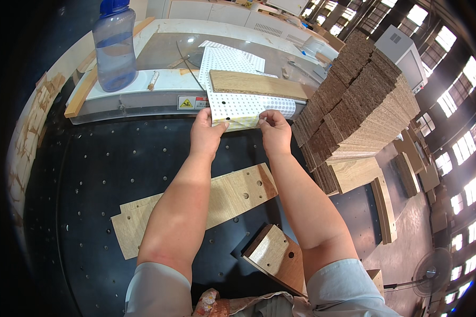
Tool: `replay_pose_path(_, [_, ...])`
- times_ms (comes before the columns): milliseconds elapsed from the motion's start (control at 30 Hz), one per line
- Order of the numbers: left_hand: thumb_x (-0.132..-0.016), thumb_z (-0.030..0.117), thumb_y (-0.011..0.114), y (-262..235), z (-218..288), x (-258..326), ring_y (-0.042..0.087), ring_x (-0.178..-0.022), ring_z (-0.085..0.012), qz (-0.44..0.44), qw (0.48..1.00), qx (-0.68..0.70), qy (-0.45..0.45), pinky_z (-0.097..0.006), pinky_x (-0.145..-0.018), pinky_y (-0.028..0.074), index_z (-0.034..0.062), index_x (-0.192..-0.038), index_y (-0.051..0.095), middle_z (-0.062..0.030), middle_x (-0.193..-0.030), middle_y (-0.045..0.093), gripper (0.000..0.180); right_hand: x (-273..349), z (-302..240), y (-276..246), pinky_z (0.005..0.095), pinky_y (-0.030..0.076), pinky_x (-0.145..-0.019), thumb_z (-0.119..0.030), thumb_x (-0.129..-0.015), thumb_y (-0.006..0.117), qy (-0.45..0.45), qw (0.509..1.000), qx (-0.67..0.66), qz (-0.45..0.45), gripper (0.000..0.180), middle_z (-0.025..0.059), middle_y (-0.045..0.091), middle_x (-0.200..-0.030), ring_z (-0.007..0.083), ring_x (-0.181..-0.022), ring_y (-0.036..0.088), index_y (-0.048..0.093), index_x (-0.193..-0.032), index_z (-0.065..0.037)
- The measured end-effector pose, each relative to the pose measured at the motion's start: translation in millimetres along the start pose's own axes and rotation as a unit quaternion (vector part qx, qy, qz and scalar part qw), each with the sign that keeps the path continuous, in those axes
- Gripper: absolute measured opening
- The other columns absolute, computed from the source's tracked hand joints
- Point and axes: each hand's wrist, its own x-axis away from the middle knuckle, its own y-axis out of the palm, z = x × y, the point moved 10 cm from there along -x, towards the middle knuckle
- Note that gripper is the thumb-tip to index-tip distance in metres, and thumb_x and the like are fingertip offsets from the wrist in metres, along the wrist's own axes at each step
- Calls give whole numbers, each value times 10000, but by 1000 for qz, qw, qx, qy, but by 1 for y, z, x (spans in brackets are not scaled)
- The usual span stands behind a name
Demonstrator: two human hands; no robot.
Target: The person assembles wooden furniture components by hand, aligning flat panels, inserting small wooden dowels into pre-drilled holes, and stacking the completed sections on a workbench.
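Both my hands reach forward to a white sheet of round stickers at the edge of the machine's ledge. My left hand pinches its near left corner between thumb and fingers. At the near right edge, my right hand has its fingertips closed on the same sheet. The strip between the hands looks yellowish, and the right side curls over. Across the sheet, beyond my hands, lies a narrow wooden board. Under my forearms, drilled wooden panels rest on the black studded table, partly hidden by my left arm.
A blue-lidded water bottle stands on the ledge at the far left. Tall stacks of brown boards rise close on the right. Another drilled wooden piece lies near my body. A fan stands at the lower right.
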Motion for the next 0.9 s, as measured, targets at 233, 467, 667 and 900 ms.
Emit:
replay_pose_path(233, [-756,-131,592,5,0,1,574,-1028,-158,-7,1000,2,-2,-272,-898,425,-27,-1105,485,-126,-1099,612,379,-2,-1,-4,192,365,-566,60,-819,587,-31,999,-32,-2,143,-37,551,-776,41,-671,470,582,-854,-78])
replay_pose_path(467, [-757,-131,590,4,1,1,572,-1034,-158,-8,1000,8,2,-271,-897,424,-27,-1104,486,-121,-1103,611,377,0,-3,-1,195,378,-597,55,-830,585,-11,1000,-13,-4,133,-36,564,-794,47,-693,480,603,-869,-71])
replay_pose_path(667, [-754,-134,588,6,0,2,572,-1037,-160,-11,1000,6,1,-270,-902,423,-32,-1116,483,-123,-1107,610,391,-2,-4,-7,197,395,-619,36,-825,599,-34,998,54,5,109,-34,555,-768,51,-707,493,611,-857,-67])
replay_pose_path(900, [-758,-141,589,2,0,0,587,-994,-165,-2,1000,1,9,-275,-896,427,-12,-1101,494,-119,-1070,624,379,9,-45,-3,285,464,-734,23,-771,631,-185,956,227,31,101,67,562,-866,170,-781,557,604,-853,-30])
